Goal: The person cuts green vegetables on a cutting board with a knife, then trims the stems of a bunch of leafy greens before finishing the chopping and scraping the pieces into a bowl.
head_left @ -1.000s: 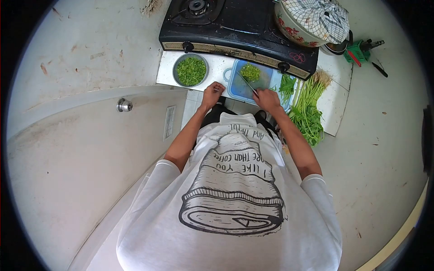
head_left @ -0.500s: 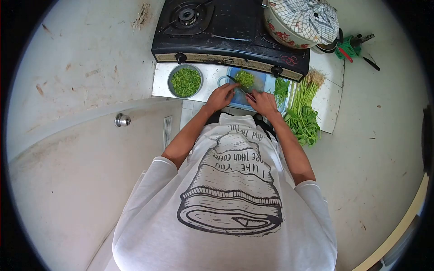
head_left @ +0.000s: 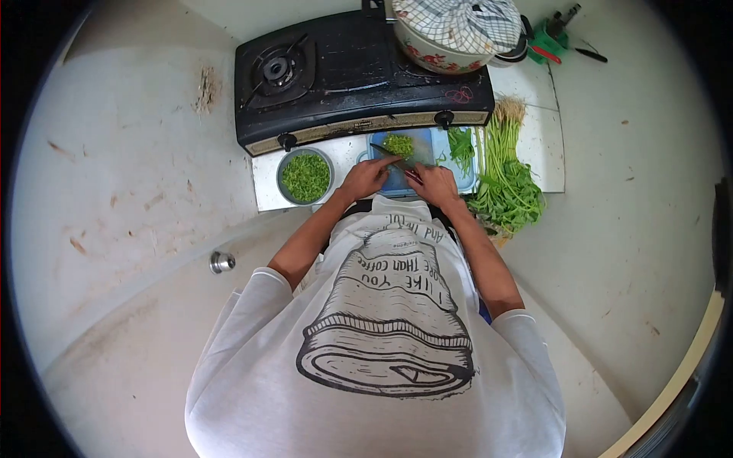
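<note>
My right hand (head_left: 437,185) is closed round the handle of a knife (head_left: 388,153), whose blade points up and left over a blue cutting board (head_left: 396,180). From the left, my left hand (head_left: 365,179) reaches in with its index finger stretched out to the blade, seemingly touching it. Its other fingers are bent and partly hidden. Chopped greens (head_left: 398,144) lie in a small heap on the board just beyond the blade. Some cut leaves (head_left: 460,146) rest at the board's right side. Left of my left hand stands a round bowl (head_left: 331,177) full of chopped greens.
A black gas stove (head_left: 355,84) stands right behind the board. On its right burner sits a flowered pot (head_left: 443,59) under a checked cloth (head_left: 458,23). Long leafy stems (head_left: 504,164) lie right of the board. A green basket (head_left: 546,38) with utensils is at back right.
My view has shifted, so the stove and counter appear lower and further left. The knife stays in my right hand, and my left index finger remains at the blade.
</note>
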Motion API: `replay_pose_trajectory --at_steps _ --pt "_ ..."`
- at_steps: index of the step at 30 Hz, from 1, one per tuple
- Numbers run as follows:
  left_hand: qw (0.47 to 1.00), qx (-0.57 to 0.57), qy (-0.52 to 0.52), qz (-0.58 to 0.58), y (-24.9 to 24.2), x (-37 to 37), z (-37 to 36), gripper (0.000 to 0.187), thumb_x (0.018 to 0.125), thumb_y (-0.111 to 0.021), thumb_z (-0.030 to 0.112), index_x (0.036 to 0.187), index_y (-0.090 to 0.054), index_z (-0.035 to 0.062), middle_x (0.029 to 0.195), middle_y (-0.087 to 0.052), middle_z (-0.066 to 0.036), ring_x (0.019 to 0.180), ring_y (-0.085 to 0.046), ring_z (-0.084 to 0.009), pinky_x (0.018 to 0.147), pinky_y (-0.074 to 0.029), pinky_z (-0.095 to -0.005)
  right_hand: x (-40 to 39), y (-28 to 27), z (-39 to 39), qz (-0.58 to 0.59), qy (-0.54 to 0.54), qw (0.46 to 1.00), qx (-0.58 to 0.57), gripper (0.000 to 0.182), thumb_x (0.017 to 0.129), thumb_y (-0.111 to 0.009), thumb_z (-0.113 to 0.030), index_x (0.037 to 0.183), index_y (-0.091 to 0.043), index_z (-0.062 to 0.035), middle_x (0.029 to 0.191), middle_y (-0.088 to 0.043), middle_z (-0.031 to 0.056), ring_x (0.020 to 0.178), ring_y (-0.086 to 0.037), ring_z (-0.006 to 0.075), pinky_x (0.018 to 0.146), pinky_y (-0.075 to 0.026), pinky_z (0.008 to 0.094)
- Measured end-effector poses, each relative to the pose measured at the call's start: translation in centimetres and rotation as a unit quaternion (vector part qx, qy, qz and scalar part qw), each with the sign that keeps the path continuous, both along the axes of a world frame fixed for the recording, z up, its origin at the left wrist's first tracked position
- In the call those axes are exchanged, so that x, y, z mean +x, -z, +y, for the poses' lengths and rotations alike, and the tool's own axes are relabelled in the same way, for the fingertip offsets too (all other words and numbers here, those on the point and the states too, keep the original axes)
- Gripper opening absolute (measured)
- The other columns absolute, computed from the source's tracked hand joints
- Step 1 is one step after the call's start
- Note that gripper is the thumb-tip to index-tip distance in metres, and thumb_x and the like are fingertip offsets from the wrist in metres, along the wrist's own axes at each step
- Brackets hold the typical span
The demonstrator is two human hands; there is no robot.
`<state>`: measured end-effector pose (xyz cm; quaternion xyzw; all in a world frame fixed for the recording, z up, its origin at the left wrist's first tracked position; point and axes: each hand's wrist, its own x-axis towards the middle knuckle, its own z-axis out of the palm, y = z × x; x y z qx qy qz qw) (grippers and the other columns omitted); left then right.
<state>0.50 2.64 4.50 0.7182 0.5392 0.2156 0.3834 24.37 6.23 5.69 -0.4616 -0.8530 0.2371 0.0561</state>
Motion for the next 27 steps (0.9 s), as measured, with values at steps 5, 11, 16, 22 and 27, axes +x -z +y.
replay_pose_trajectory --at_steps 5,11,16,22,27 --pt "1.0 0.0 -0.006 0.03 -0.6 -1.0 1.3 0.054 0.092 -0.062 0.013 0.144 -0.055 0.0203 0.094 -0.073 -0.019 0.083 -0.071 -0.0391 0.077 -0.056 -0.0495 0.5 -0.4 -2.7 0.006 0.074 0.996 -0.051 0.037 0.093 -0.067 -0.044 0.091 -0.067 -0.007 0.076 -0.071 0.0198 0.072 -0.07 0.0401 0.068 -0.057 0.0506" --pt "1.0 0.018 0.006 0.014 0.2 -0.5 2.7 0.048 0.095 -0.066 0.016 0.141 -0.057 0.0165 0.084 -0.071 -0.017 0.073 -0.07 -0.0318 0.07 -0.056 -0.0436 3.7 0.4 -7.1 0.039 0.188 0.976 -0.103 0.039 0.094 -0.066 -0.045 0.09 -0.066 -0.0069 0.074 -0.07 0.0202 0.073 -0.07 0.0418 0.07 -0.055 0.0526" --pt "0.999 -0.016 0.038 0.012 -0.1 2.4 4.1 0.036 0.094 -0.065 0.017 0.13 -0.065 0.012 0.091 -0.071 -0.016 0.08 -0.07 -0.0359 0.075 -0.056 -0.0457 6.9 -0.2 -9.8 0.038 0.295 0.945 -0.134 0.04 0.095 -0.066 -0.045 0.088 -0.064 -0.0054 0.073 -0.069 0.0216 0.072 -0.069 0.0432 0.068 -0.054 0.053" --pt "0.985 0.102 0.137 -0.005 0.2 8.0 6.4 0.026 0.094 -0.065 0.014 0.119 -0.07 0.0098 0.104 -0.066 -0.011 0.088 -0.068 -0.0325 0.078 -0.055 -0.0426 10.1 -0.6 -12.6 0.053 0.375 0.916 -0.13 0.041 0.094 -0.067 -0.044 0.088 -0.064 -0.0035 0.071 -0.068 0.0225 0.071 -0.068 0.0447 0.067 -0.052 0.0536" --pt "0.972 0.117 0.201 0.023 -0.1 12.6 8.7 0.025 0.091 -0.066 0.01 0.117 -0.069 0.0086 0.113 -0.062 -0.011 0.099 -0.065 -0.0342 0.085 -0.054 -0.045 11.7 0.4 -14.5 0.071 0.422 0.897 -0.113 0.042 0.093 -0.069 -0.045 0.09 -0.065 -0.0032 0.071 -0.067 0.0225 0.071 -0.068 0.0452 0.066 -0.053 0.0538"
